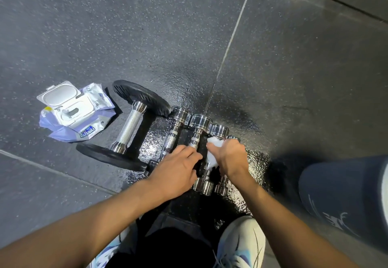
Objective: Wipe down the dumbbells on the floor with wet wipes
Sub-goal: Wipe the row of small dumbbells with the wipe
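Head view, item list, floor lvl.

1. Chrome dumbbells point(200, 121): small, abt four, laid side by side, touching or nearly. Farthest-right one mostly hidden under the hand.
2. Large dumbbell point(131, 126): black plates, knurled bar, just left of the chrome row, one plate touching the first chrome head.
3. Wet wipe point(210, 159): white, bunched. Right hand point(228, 158) has fingers curled round it, pressing it on the bar of a right-side chrome dumbbell.
4. Left hand point(178, 169): fingers fairly straight, laid across the chrome bars, gripping nothing; looks to be steadying the row.
5. Floor point(147, 36): dark speckled rubber, glossy patch round the dumbbells, prob. wet.

Step in hand, est.: wiping a chrome bar, right end of the row. Progress can't be read from here.
Next move needs: wipe run along the bar and round both heads, dumbbell rolled to reach the underside, row held so it doesn't roll off.

Containers:
6. Wipes pack point(84, 120): soft purple/white pouch, near the large dumbbell's left, flip lid point(58, 95) open. Slot shows dark; contents can't tell.
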